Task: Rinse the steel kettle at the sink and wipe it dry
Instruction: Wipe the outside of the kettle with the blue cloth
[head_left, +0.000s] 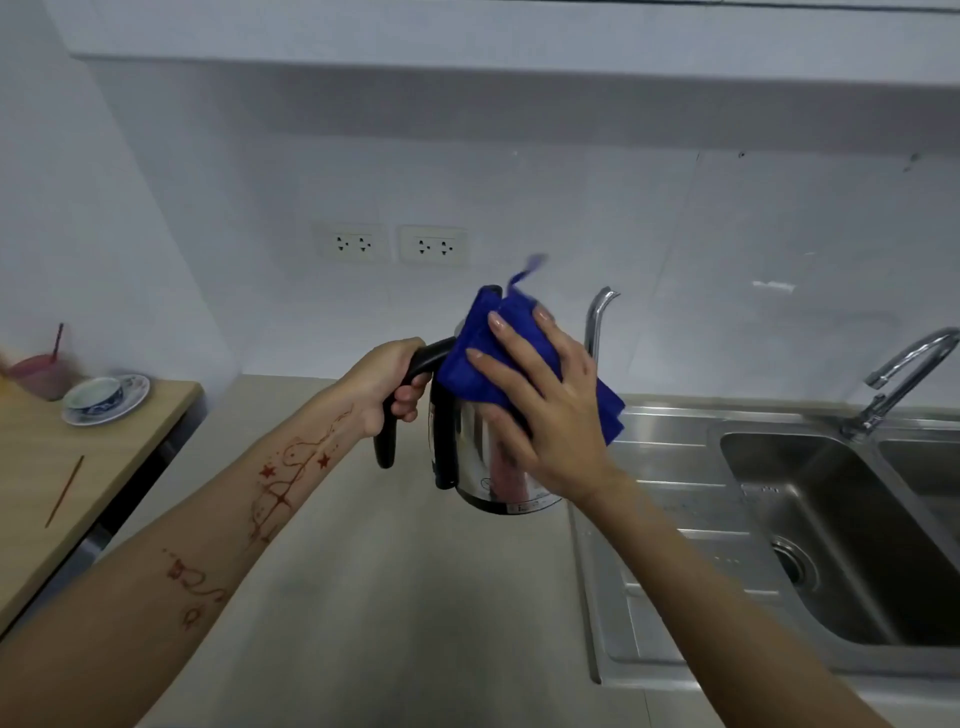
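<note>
So the steel kettle (480, 462) is up in the air at the middle of the frame, over the grey countertop (363, 597) and just left of the sink's drainboard (670, 457). It's pretty much upright, shiny body facing me, black handle (410, 395) pointing left. There's a small printed label low on the body near the base, but it's way too blurry to read, so no brand from me.

My left hand (384, 387) is wrapped tight around the top of the handle, fingers curled all the way closed on it. My right hand (540, 405) is spread flat with fingers apart, pressing a folded blue cloth (483, 358) against the upper side and lid area of the kettle. The cloth covers the top completely, and a little loop tag sticks up from it, kind of blurred.

Right behind the kettle there's a slim chrome spout (597, 317) standing up. The steel sink (831, 540) fills the right side of the frame, drain visible in the basin, with the main faucet (904, 374) arching over it at the right edge.

Two double wall sockets (389, 244) sit on the white wall above centre. At the left edge there's a wooden table (78, 467) with a blue-and-white cup and saucer (106, 397), a pink plastic cup with a straw (39, 374), and a thin stick (65, 491) lying on it.
</note>
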